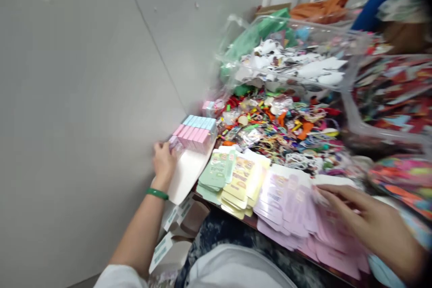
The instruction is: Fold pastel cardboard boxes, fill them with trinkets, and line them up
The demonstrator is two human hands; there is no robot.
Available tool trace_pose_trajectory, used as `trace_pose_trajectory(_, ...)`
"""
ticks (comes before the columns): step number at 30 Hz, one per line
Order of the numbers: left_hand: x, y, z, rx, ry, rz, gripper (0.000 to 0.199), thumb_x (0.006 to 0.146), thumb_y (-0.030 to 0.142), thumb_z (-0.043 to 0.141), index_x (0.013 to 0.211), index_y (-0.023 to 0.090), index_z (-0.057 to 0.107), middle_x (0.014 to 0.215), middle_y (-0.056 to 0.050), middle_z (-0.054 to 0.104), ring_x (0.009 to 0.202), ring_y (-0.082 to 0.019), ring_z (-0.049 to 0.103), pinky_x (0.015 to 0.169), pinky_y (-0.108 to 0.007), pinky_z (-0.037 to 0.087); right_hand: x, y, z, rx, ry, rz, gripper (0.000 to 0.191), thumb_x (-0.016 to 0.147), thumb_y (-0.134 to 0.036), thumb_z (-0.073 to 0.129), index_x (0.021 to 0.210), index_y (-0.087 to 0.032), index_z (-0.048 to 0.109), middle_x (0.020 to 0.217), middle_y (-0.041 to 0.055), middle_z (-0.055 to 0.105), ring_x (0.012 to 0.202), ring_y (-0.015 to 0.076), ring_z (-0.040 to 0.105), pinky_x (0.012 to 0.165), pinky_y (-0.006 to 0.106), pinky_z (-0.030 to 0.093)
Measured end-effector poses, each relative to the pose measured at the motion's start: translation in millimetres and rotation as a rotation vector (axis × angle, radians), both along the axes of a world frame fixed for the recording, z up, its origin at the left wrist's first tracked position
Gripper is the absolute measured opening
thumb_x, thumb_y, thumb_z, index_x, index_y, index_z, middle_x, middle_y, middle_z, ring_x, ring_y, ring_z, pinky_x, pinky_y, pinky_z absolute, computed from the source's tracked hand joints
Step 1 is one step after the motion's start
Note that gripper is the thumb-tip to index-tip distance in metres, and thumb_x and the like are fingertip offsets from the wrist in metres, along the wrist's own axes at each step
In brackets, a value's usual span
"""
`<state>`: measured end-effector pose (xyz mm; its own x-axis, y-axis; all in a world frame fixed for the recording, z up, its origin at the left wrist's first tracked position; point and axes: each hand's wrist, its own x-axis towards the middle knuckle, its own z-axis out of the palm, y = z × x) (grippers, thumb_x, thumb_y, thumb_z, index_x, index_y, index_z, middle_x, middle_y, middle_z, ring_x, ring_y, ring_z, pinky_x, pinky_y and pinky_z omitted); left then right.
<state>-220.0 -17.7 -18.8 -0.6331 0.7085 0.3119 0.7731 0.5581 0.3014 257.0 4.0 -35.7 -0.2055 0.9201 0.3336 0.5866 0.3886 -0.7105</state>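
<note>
Two bare hands work in front of a clear plastic bin (303,27). The right hand (367,220) lies nearest the bin, its fingers (340,193) spread and touching lilac printed cards (290,202). Farther off, the left hand (164,162) curls closed, pinching a small clear packet (175,145) just beside stacked pink-and-blue boxes (195,130).

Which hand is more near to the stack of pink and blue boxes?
Left. The left hand is just beside the pink and blue boxes, at their lower left end. The right hand is far to their right, over the pink cards.
</note>
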Motion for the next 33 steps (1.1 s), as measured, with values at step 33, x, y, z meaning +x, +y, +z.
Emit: trace_pose_trajectory(33, 168.9, -15.2, -12.2, -0.245, -0.253, -1.065, 0.057, 0.083, 0.05, 0.064, 0.132, 0.023, 0.053, 0.145, -0.017, 0.048, 0.138, -0.04, 0.035, 0.109, -0.071, 0.02, -65.6, 21.0, 35.8, -0.787, 0.188, -0.182, 0.039, 0.074, -0.044, 0.063, 0.048, -0.02, 0.047, 0.039, -0.0033, 0.043, 0.037, 0.0076, 0.033, 0.04, 0.023, 0.024)
